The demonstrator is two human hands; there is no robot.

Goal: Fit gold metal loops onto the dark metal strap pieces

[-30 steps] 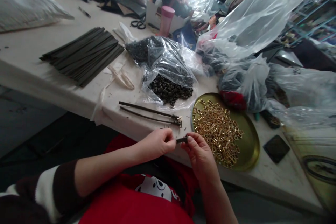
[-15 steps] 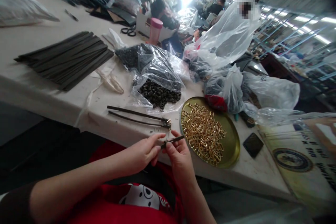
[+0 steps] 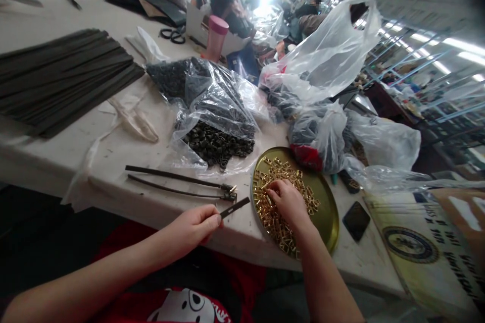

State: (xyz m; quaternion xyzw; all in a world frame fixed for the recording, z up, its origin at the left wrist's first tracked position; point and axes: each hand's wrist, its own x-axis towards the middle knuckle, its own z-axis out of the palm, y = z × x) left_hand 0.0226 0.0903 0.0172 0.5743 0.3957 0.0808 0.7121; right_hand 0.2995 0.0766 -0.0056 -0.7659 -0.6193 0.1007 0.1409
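Observation:
My left hand (image 3: 202, 224) pinches a short dark strap (image 3: 235, 207) with a small slot in it; the strap's free end points toward the tray. In the round gold-coloured tray (image 3: 330, 217) lies a heap of small gold buckles (image 3: 278, 232). My right hand (image 3: 290, 204) reaches into that heap, thumb and fingers closed together on a gold buckle among the others. Two dark straps (image 3: 178, 176) with gold buckles at their right ends lie side by side on the table, just beyond my left hand.
A clear plastic bag (image 3: 220, 96) spills small dark loops (image 3: 217, 144) behind the straps. Many dark strips (image 3: 68, 78) are stacked at the left. Scissors (image 3: 172, 35), a pink-lidded cup (image 3: 216, 38) and knotted plastic bags (image 3: 322, 136) stand farther back. A dark square object (image 3: 356, 221) lies right of the tray.
My right hand has let go of the strap and moved right into the heap of buckles. The left hand keeps the strap. The view has shifted somewhat.

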